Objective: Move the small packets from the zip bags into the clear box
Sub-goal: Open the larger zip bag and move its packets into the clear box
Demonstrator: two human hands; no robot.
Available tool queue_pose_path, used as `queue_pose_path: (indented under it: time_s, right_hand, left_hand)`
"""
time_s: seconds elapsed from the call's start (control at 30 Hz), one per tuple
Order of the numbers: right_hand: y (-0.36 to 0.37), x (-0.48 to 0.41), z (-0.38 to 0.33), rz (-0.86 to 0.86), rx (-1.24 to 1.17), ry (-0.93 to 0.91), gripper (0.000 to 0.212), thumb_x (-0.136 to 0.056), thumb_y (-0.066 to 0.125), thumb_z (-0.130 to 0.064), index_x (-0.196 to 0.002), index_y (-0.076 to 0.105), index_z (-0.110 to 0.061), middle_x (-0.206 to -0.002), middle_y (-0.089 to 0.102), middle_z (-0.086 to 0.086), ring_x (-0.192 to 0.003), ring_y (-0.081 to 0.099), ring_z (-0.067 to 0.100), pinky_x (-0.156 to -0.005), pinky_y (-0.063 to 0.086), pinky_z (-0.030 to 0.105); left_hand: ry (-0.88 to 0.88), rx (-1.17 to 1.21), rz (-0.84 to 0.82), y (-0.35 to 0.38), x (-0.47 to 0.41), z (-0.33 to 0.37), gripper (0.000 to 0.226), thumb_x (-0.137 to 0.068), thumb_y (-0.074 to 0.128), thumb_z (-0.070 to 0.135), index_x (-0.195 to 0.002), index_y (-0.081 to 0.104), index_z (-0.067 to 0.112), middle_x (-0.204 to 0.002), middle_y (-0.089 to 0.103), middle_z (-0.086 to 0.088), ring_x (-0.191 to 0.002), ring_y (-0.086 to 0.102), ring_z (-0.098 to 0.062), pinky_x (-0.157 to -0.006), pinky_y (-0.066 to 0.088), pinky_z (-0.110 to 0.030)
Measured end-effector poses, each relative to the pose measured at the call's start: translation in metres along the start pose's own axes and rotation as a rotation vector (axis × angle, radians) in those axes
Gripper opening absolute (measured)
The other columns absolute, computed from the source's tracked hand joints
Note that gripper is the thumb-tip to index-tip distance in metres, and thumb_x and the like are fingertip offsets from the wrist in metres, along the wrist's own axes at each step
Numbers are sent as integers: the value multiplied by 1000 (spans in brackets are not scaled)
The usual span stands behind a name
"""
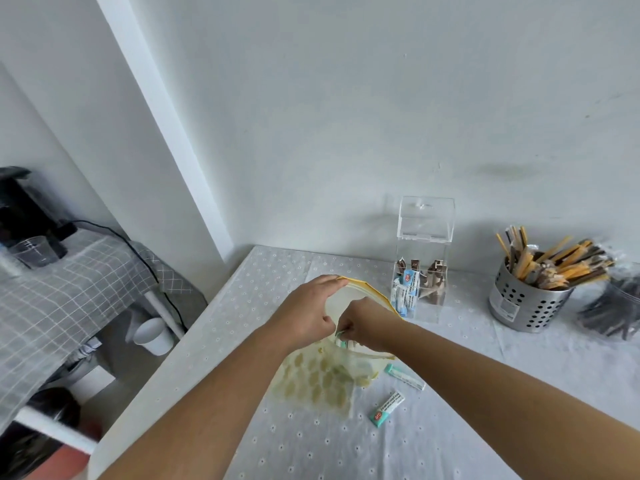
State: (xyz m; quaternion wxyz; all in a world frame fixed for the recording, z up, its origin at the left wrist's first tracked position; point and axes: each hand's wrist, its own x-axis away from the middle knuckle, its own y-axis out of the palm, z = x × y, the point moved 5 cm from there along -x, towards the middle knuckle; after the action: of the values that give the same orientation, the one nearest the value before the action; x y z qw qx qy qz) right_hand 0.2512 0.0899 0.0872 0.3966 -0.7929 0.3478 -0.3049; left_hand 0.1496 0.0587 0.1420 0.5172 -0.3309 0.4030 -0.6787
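A yellow-patterned zip bag lies on the table with its mouth held wide. My left hand grips the bag's yellow rim at the far side. My right hand reaches into the mouth, fingers pinched on small white-and-teal packets. Two loose packets lie on the cloth to the right of the bag, one near its corner and one closer to me. The clear box stands behind with its lid up, holding white-blue packets and brown packets.
A perforated metal cup full of sticks stands at the right, with a clear bag of dark sticks beside it. The table edge runs down the left; a white paper cup and a checked cloth lie beyond it.
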Motion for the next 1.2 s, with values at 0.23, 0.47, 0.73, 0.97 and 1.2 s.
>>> queue_pose_path:
  time_s: [0.23,0.47,0.73,0.97,1.2]
  right_hand:
    - [-100,33,26,274,-298,58,7,-83,70,-13,-87,75,-9,-69,70,3,-52,63,11,-63,56,26]
    - [-163,43,103,557,-253,235,5,-83,70,-11,-85,75,-10,-67,70,4,-53,61,14,-59,52,24]
    - [-131,3,168,426,102,391,13,-88,62,-20,-92,74,-17,-93,73,5,-80,64,22,-68,54,31]
    - [-104,-13,195,254,187,457,11,-87,64,-23,-93,73,-24,-99,70,-1,-90,65,21,-77,56,32]
    - [-104,-10,193,314,62,433,17,-89,62,-13,-101,72,-18,-103,72,-1,-83,69,14,-81,57,31]
  left_hand:
    - [-1,63,-15,-13,-23,-5,70,-75,54,-2,-137,45,30,-141,41,15,-54,50,-1,-54,36,-3]
    - [-16,113,6,-8,-41,-16,70,-74,54,-2,-133,47,36,-134,44,18,-55,49,-6,-54,39,-7]
    - [-25,196,49,-7,-47,-16,68,-75,56,-4,-130,50,37,-73,50,16,-58,48,-4,-59,41,-8]
    - [-2,211,25,-6,-50,-19,69,-74,57,-3,-127,51,41,-62,51,32,-62,49,-4,-63,41,-9]
    - [1,242,38,-7,-50,-14,68,-75,57,-5,-130,51,36,-70,53,23,-61,49,-4,-61,40,-7]
